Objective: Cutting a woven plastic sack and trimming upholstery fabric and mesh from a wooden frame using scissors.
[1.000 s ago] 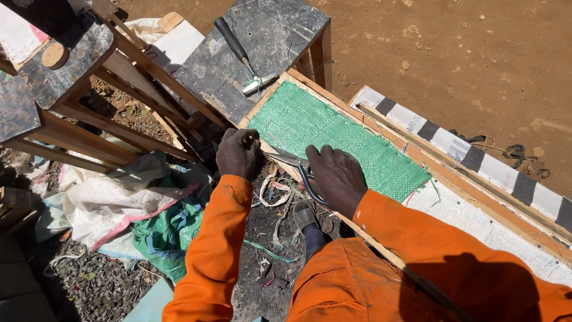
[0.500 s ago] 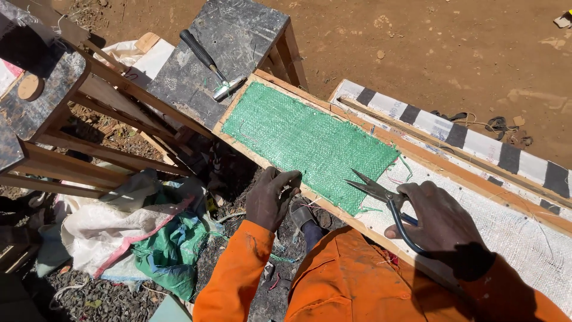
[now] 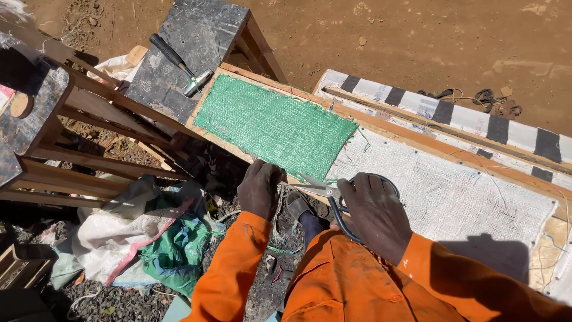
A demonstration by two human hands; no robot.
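Cutting tool: 1 pair of scissors (image 3: 333,194) with dark loop handles, lying level at the near edge of the wooden frame (image 3: 411,134), blades pointing toward the left hand.
Right hand (image 3: 375,209): 1, its grip closed through the scissors' handles.
Left hand (image 3: 261,188): 1, grip curled shut at the frame's near edge beside the blade tips; what it pinches cannot be told.
Green mesh (image 3: 277,128): 1 panel, stretched flat over the frame's left part, with loose threads at its right end.
White woven sheet (image 3: 453,197): 1, covering the frame to the right of the green mesh.
Hammer (image 3: 179,62): 1, lying on the dark-topped stool (image 3: 196,30) beyond the frame.
Sleeves: 2, orange.
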